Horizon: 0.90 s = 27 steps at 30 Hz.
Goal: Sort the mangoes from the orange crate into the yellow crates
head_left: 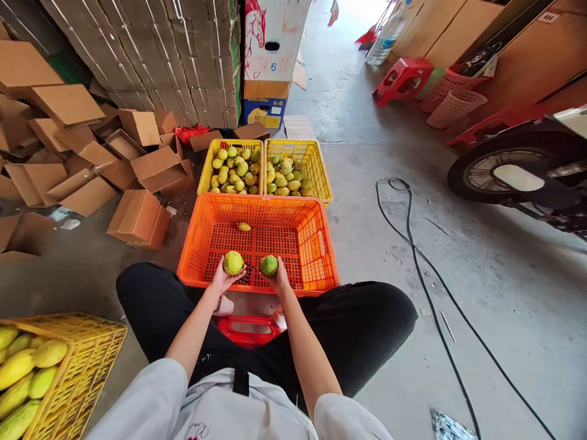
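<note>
Seated on a low red stool (250,330), knees spread around an orange crate (316,244) on the concrete floor (458,293). Left hand (224,280) cupped palm-up under a yellow-green fruit (233,263), fingers closed around its underside so it sits on show. Right hand (279,280) clamped on a darker green fruit (269,266), gripped from below. Both are held side by side over the crate's near edge, seemingly for comparing colour. One lone fruit (243,227) lies on the crate's mesh bottom. Beyond, two yellow crates (263,146) sit touching, both part-filled with fruit. Another yellow crate (87,360) stands near the left knee, holding larger pale fruit. Loose cardboard boxes (137,217) are heaped at left.
</note>
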Tool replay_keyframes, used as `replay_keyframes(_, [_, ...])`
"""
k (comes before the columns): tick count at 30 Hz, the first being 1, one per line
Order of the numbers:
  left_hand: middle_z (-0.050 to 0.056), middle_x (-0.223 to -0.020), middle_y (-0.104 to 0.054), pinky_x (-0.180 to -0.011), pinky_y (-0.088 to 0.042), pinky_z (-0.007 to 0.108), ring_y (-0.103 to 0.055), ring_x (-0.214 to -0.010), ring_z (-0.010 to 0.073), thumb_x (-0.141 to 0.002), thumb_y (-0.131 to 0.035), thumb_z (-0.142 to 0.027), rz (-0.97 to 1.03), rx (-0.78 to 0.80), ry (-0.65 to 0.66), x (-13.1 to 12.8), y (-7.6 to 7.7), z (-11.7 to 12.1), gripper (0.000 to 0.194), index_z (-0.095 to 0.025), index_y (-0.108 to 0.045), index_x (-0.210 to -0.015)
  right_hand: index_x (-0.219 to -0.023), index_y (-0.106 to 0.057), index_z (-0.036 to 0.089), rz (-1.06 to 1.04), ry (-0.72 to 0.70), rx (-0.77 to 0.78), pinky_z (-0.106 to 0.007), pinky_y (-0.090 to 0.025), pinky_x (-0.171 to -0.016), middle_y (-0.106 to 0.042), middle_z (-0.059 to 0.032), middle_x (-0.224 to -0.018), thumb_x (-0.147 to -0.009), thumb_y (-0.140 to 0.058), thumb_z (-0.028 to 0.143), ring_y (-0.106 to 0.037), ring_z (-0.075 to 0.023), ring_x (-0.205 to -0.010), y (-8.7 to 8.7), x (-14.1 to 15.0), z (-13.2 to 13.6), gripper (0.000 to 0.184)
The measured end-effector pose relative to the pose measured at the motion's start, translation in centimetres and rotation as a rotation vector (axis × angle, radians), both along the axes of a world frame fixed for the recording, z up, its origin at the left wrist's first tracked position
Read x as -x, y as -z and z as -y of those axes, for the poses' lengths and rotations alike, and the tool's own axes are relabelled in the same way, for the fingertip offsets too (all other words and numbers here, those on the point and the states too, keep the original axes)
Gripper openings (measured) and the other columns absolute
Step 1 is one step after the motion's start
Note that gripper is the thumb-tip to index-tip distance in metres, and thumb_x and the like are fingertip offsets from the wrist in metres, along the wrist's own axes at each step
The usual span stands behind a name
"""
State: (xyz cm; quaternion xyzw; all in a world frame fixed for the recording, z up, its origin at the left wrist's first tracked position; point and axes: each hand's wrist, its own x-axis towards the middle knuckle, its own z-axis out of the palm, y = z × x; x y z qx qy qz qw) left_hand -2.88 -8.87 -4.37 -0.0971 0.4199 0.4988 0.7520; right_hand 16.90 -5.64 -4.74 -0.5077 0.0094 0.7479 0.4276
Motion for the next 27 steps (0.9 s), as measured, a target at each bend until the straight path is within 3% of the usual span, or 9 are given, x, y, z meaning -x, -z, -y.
replay_keyframes(4, [0.020, -0.099, -0.072, -0.073, -0.061, 0.038, -0.073, -0.087, 0.0265, -0.101, -0.032, -0.052, 0.016, -0.009, 0.045, 0.00, -0.03, 0.01, 0.063, -0.007, -0.046, -0.142, -0.106, -0.060, 0.018, 0.048, -0.008, 0.069, -0.034, -0.060, -0.055, -0.071, -0.0088, -0.074, -0.099, -0.038, 0.046, -0.071, -0.0225, -0.065, 0.11, 0.05, -0.06, 0.036])
replay_keyframes(9, [0.017, -0.091, -0.072, -0.064, -0.061, 0.032, -0.072, -0.078, 0.0234, -0.099, -0.043, -0.048, -0.056, -0.045, 0.068, -0.04, -0.15, 0.09, 0.054, -0.008, -0.052, -0.134, -0.100, -0.063, 0.017, 0.011, -0.044, 0.029, -0.032, -0.058, -0.054, -0.071, -0.0103, -0.076, -0.098, -0.037, 0.051, -0.071, -0.0222, -0.066, -0.03, 0.11, -0.03, 0.043])
replay_keyframes(11, [0.015, -0.089, -0.072, -0.062, -0.060, 0.030, -0.072, -0.074, 0.0216, -0.098, -0.045, -0.043, -0.077, -0.058, 0.055, -0.04, -0.20, 0.21, 0.050, -0.008, -0.053, -0.133, -0.097, -0.063, 0.017, 0.001, -0.041, -0.024, -0.030, -0.058, -0.054, -0.072, -0.0089, -0.078, -0.095, -0.046, 0.053, -0.070, -0.0208, -0.067, -0.12, 0.12, -0.01, 0.040])
replay_keyframes(15, [0.016, -0.091, -0.072, -0.066, -0.060, 0.030, -0.072, -0.076, 0.0213, -0.097, -0.043, -0.040, -0.074, -0.073, 0.033, -0.08, -0.30, 0.40, 0.051, -0.005, -0.053, -0.133, -0.094, -0.059, 0.022, 0.087, 0.033, -0.084, -0.027, -0.059, -0.057, -0.070, -0.0019, -0.077, -0.085, -0.066, 0.042, -0.070, -0.0175, -0.067, -0.35, -0.01, 0.05, 0.022])
replay_keyframes(19, [0.017, -0.104, -0.071, -0.077, -0.060, 0.034, -0.071, -0.089, 0.0227, -0.095, -0.048, -0.040, -0.089, -0.076, -0.010, -0.28, -0.33, 0.23, 0.052, -0.009, -0.051, -0.137, -0.089, -0.060, 0.020, 0.009, -0.010, -0.073, -0.025, -0.053, -0.044, -0.066, -0.0045, -0.068, -0.089, -0.056, 0.050, -0.066, -0.0176, -0.057, -0.44, -0.38, 0.11, 0.030])
replay_keyframes(23, [0.013, -0.103, -0.071, -0.079, -0.060, 0.036, -0.070, -0.084, 0.0207, -0.096, -0.050, -0.038, -0.149, 0.012, -0.087, -0.36, -0.33, -0.12, 0.046, -0.016, -0.052, -0.136, -0.090, -0.062, 0.018, -0.027, -0.016, -0.046, -0.026, -0.053, -0.043, -0.066, -0.0067, -0.065, -0.092, -0.049, 0.053, -0.066, -0.0191, -0.055, -0.19, -0.53, 0.05, 0.038])
replay_keyframes(27, [0.018, -0.102, -0.071, -0.074, -0.060, 0.036, -0.072, -0.088, 0.0248, -0.098, -0.044, -0.047, -0.070, 0.030, -0.015, -0.26, -0.45, -0.20, 0.054, -0.010, -0.050, -0.137, -0.095, -0.064, 0.017, -0.019, -0.039, -0.062, -0.028, -0.055, -0.046, -0.071, -0.0090, -0.073, -0.093, -0.047, 0.053, -0.069, -0.0205, -0.059, 0.41, -0.34, 0.00, 0.040])
